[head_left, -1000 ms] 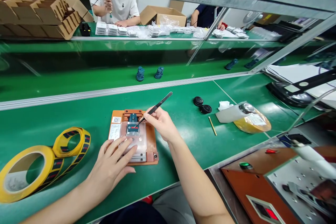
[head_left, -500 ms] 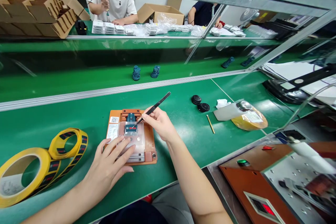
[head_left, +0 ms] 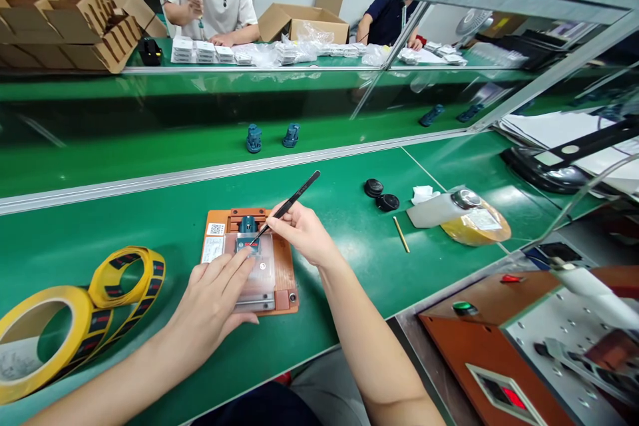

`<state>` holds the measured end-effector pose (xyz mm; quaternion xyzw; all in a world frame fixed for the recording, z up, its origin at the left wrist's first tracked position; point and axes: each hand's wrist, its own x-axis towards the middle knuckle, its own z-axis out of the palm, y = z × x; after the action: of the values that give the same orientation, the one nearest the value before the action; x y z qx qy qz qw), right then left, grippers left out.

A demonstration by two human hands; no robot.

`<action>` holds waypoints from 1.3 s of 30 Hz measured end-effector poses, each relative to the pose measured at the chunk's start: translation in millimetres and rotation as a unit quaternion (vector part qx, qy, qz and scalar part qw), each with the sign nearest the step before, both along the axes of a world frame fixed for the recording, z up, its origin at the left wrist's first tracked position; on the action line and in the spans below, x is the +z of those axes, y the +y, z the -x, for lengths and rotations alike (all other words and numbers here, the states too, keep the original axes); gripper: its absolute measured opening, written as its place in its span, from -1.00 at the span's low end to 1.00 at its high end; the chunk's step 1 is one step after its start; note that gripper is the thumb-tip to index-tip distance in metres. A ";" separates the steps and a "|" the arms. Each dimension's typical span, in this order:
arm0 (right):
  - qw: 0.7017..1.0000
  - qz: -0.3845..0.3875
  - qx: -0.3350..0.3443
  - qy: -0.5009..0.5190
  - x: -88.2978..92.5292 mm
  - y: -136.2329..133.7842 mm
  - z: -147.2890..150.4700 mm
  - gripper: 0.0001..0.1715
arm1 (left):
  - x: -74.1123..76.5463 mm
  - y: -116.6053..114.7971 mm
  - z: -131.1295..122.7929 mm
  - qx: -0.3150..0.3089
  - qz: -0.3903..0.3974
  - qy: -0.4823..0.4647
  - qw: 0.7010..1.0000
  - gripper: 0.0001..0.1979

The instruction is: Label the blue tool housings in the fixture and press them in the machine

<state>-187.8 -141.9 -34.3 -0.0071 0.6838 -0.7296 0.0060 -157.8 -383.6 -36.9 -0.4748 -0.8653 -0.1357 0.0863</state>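
Black tweezers (head_left: 294,198) are pinched in my right hand (head_left: 305,234), their tips on the dark blue label (head_left: 248,244) lettered in red. That label lies in the window of a clear plastic plate (head_left: 264,276) on an orange-brown fixture (head_left: 285,259). A blue plastic part (head_left: 248,223) sits in the fixture under the plate's far end. My left hand (head_left: 213,289) rests flat over the plate with fingers stretched out, fingertips by the label's near edge. On the left stands a yellow roll of labels (head_left: 82,319) with a loose loop (head_left: 158,273).
To the right lie black round caps (head_left: 387,202), a thin yellow stick (head_left: 401,234), a white bottle (head_left: 434,211) and a tape roll (head_left: 479,223). Blue parts (head_left: 253,138) stand on the green strip behind the metal rail (head_left: 200,174). Two people work across the bench.
My left hand has slid forward, its fingers drawn together, with fingertips closer to the label. The tweezers stay on the label, shifted only slightly.
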 end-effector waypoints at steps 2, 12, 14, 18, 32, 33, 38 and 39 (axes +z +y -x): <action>1.000 -0.013 0.001 -0.003 0.2 -0.4 1.0 -0.61 | -0.2 1.5 0.2 0.002 -0.005 0.004 1.000 -0.21; 0.972 0.038 -0.230 0.019 1.3 25.9 -14.4 -0.61 | 5.9 14.3 -1.1 0.023 -0.038 0.027 0.999 -0.17; 0.957 -0.135 -0.256 0.018 -3.1 43.3 -31.4 -0.69 | 6.2 13.8 8.1 0.072 -0.069 -0.013 0.995 -0.24; 0.847 -0.477 -0.230 0.041 -34.2 69.8 -62.5 -0.61 | 5.9 12.8 24.9 0.134 -0.118 -0.122 0.976 -0.14; 0.877 -0.429 0.106 0.188 -28.9 6.1 -48.8 -0.54 | -35.7 -36.9 -71.5 -0.138 -0.148 0.018 0.979 -0.68; 0.880 -0.424 0.112 0.185 -30.4 4.5 -44.7 -0.55 | -35.9 -35.7 -67.2 -0.118 -0.146 0.008 0.982 -0.64; 0.882 -0.419 0.107 0.187 -37.3 4.8 -31.1 -0.59 | -33.7 -29.7 -54.3 -0.091 -0.145 -0.033 0.985 -0.55; 0.884 -0.418 0.098 0.186 -36.4 3.9 -28.9 -0.60 | -34.3 -29.2 -54.0 -0.093 -0.153 -0.031 0.983 -0.56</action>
<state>-158.9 -138.0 -70.7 -0.2061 0.9098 -0.3570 -0.0475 -103.8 -412.8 -71.1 -0.5301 -0.7886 -0.2884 0.1179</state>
